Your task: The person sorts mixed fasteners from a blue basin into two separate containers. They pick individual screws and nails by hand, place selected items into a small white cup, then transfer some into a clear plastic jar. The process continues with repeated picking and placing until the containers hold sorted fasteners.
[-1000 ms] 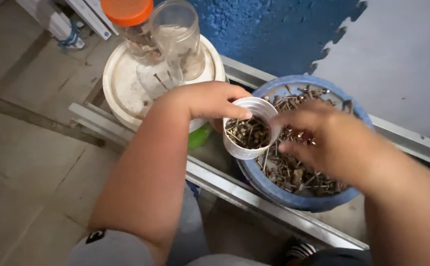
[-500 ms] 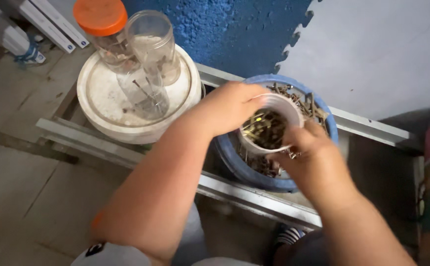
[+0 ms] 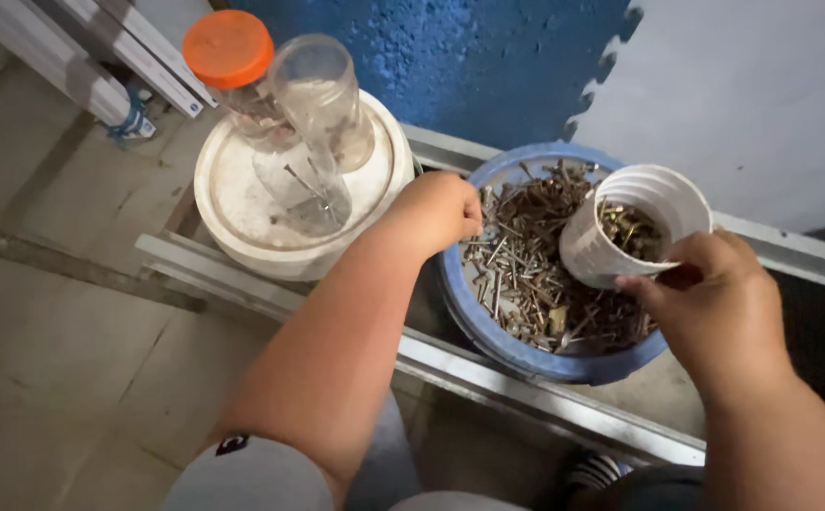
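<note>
While right hand grips white cup, left hand curls closed at blue bowl.

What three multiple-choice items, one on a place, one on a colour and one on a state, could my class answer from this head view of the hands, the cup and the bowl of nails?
1. Where is the left hand?
A. at the blue bowl's rim
B. on the orange lid
C. on the floor

2. What colour is the lid on the capped jar?
A. green
B. orange
C. black

3. How is the white cup held?
A. upside down
B. lying on the floor
C. tilted over the bowl, with some nails inside

Answers:
1 A, its fingers reach into the blue bowl of rusty nails.
2 B, it shows bright orange.
3 C, the right hand grips it tipped sideways.
</note>
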